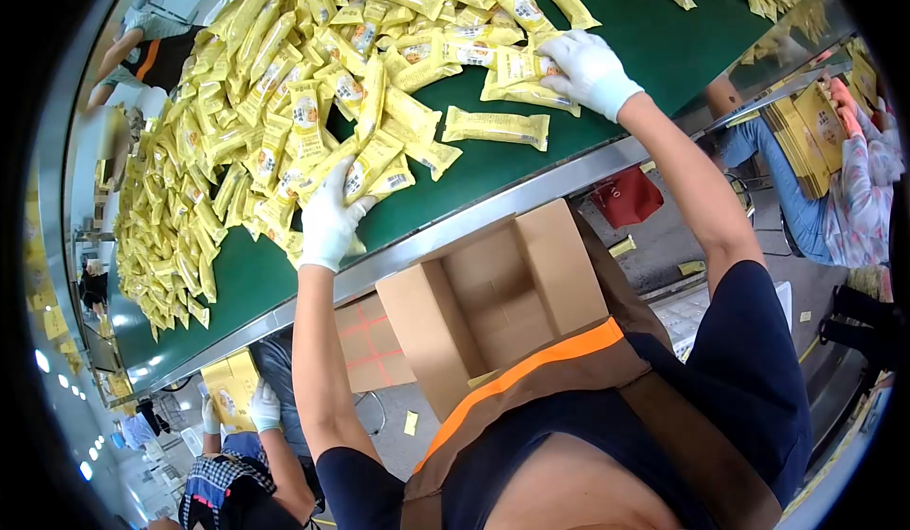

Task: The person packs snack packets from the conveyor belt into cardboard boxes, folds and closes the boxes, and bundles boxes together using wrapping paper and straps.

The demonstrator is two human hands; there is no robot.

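A large heap of yellow snack packets [275, 103] covers much of the green conveyor belt [493, 174]. My left hand [329, 219], in a white glove, is closed on a yellow packet [372, 162] at the near edge of the heap. Farther right, my gloved right hand [588, 70] has its fingers curled over the end of another packet [517, 67], with one more lying just beneath it. Between the hands a single packet [496, 129] lies flat on the belt. The undersides of both hands are hidden.
Below the belt's metal edge [436, 231] an open cardboard box [493, 293] stands against my body. At lower left, a co-worker's gloved hands [265, 405] hold a yellow carton [230, 388]. Another person sits at right near stacked yellow cartons [806, 141]. A red bag [627, 198] hangs under the belt.
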